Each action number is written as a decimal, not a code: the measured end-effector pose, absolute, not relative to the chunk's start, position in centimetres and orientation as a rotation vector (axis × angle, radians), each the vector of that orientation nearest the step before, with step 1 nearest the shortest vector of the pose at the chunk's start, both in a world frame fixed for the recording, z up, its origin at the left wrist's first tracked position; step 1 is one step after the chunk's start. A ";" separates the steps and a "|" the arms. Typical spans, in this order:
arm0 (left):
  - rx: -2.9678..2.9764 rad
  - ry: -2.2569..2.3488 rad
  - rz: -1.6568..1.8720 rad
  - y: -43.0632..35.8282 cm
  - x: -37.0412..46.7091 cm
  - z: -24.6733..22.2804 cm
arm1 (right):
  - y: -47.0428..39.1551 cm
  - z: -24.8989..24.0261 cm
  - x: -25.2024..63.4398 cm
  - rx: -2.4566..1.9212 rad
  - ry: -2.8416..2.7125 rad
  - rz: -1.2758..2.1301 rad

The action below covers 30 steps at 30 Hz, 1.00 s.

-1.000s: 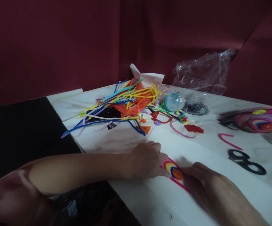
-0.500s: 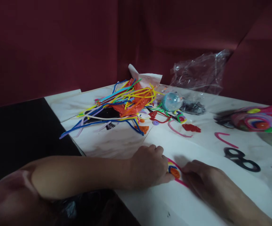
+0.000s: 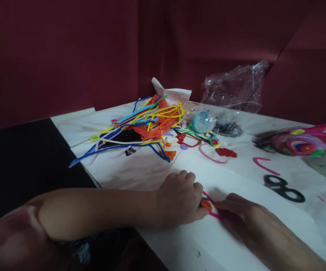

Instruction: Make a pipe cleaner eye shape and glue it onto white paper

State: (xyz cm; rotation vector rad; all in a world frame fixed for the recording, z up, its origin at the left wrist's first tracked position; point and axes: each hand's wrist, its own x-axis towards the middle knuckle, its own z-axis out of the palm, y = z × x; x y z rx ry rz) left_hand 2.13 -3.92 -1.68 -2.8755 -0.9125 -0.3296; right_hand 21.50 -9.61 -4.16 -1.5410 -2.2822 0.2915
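Fingers curled, my left hand [image 3: 180,199] grips the left part of a small colourful craft piece [image 3: 207,205] over the white paper. The piece shows an orange patch, blue and yellow strands and a pink outline; its left part is hidden under that hand. My right hand [image 3: 243,214] pinches the pink strands at the piece's right end, its fingertips dark and partly hidden. To the right lies a black figure-eight shape [image 3: 284,188], with a pink bent strand [image 3: 266,166] just above it.
Behind my hands is a heap of coloured strands [image 3: 140,128] on orange wrapping. Further right are a clear ball [image 3: 204,121], a crumpled plastic bag [image 3: 235,88], a red piece [image 3: 226,152] and a colourful fish-like craft [image 3: 304,143]. A maroon wall [image 3: 61,56] stands behind the table.
The view has shifted slightly, so the table items appear a little further left. My right hand's fingertips have come slightly closer to my left hand, and less of the craft piece shows.
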 end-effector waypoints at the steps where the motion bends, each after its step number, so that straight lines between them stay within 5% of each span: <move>1: -2.896 -0.896 -0.331 -3.9 2.1 -1.6 | -9.6 -4.3 21.4 -1.548 -2.268 0.280; 30: -2.839 -0.742 -0.253 -4.5 4.1 -1.3 | -9.3 -3.0 21.5 -1.703 -2.083 0.663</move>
